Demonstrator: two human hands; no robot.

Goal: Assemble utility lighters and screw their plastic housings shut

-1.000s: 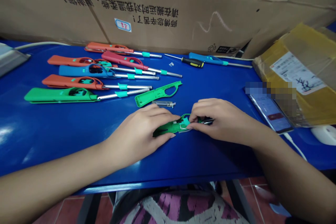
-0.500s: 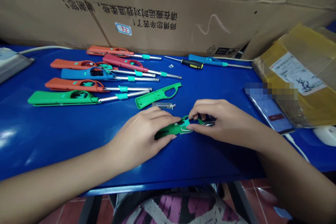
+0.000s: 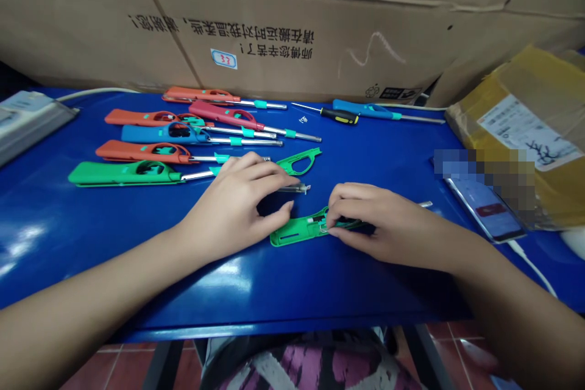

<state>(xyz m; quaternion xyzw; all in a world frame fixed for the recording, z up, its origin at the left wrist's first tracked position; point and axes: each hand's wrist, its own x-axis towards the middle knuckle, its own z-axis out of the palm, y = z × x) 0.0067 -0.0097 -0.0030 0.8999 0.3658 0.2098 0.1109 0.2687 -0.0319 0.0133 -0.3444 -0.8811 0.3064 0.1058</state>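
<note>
An opened green lighter body [image 3: 295, 231] lies flat on the blue table [image 3: 137, 244] in front of me. My right hand [image 3: 379, 222] is closed in a pinch on its right end, where a teal piece and a metal tube [image 3: 425, 204] stick out. My left hand [image 3: 237, 195] is off that body, its fingers stretched out and open, with the fingertips on a small clear metal-capped part [image 3: 299, 187]. Just beyond it lies a loose green shell half [image 3: 301, 161], partly hidden by my fingers.
Several finished long lighters, orange, red, blue and green [image 3: 123, 173], lie in rows at the back left. A black-and-yellow screwdriver [image 3: 338, 114] and a blue lighter [image 3: 365, 109] lie by the large cardboard boxes [image 3: 292, 12]. A phone [image 3: 484, 207] and yellow parcel [image 3: 525, 128] sit on the right.
My left hand let go of the green lighter body and moved up and left to the small clear part. My right hand kept its pinch on the body's right end.
</note>
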